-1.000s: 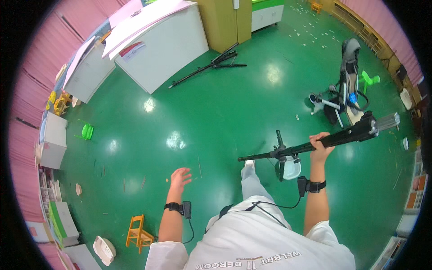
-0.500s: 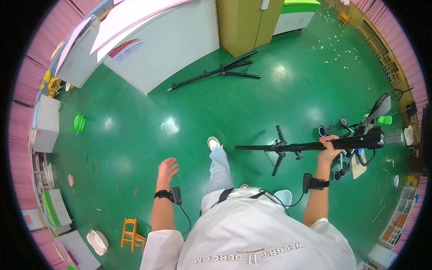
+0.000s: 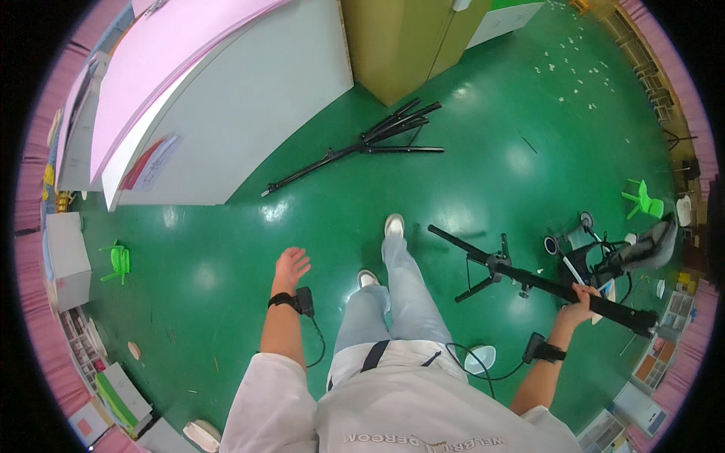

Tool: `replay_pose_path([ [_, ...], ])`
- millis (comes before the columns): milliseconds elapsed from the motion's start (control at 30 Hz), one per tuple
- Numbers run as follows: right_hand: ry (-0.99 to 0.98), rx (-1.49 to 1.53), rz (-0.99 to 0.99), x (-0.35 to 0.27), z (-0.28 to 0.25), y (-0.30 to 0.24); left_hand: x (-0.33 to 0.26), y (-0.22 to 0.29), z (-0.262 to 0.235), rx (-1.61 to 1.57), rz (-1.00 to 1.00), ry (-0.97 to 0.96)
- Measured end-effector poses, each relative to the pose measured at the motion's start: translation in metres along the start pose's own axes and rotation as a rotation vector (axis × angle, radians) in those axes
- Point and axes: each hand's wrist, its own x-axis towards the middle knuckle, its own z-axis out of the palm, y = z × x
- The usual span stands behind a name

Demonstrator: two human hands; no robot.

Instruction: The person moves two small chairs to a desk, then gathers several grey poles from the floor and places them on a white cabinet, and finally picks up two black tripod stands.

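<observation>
My right hand (image 3: 578, 305) is closed around the tube of a black tripod stand (image 3: 540, 281). The stand is held off to my right at a slant, its partly spread legs pointing ahead and its thick end toward the lower right. My left hand (image 3: 291, 266) hangs in front of me on the left with nothing in it, fingers apart. Ahead, a second black stand (image 3: 325, 160) lies on the green floor, its legs folded loosely beside the counter. Both wrists wear black straps with small boxes and cables.
A white counter with a pink top (image 3: 174, 83) and an olive cabinet (image 3: 393, 49) stand ahead. A wheeled frame like a stroller (image 3: 585, 260) is right, beyond the held stand. Small green chairs (image 3: 119, 262) stand at both sides. A white basin (image 3: 480, 358) lies by my right leg.
I have stepped forward, and the counter and lying stand appear closer. The held stand has swung, its thick end now lower and nearer me. My left hand stays empty.
</observation>
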Motion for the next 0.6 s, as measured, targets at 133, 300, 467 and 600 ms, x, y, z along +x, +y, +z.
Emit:
replay_pose_path([
  [133, 0.199, 0.074, 0.21, 0.055, 0.028, 0.051, 0.104, 0.038, 0.034, -0.189, -0.067, 0.01],
  [300, -0.099, 0.036, 0.193, 0.102, 0.046, 0.087, 0.245, 0.061, 0.082, -0.49, -0.147, 0.045],
  [467, -0.004, -0.291, 0.137, 0.153, 0.025, 0.11, 0.402, 0.066, 0.102, -0.677, -0.112, 0.064],
  [600, 0.131, -0.199, 0.199, 0.164, 0.003, 0.102, 0.511, 0.04, 0.127, -0.585, -0.143, 0.125],
])
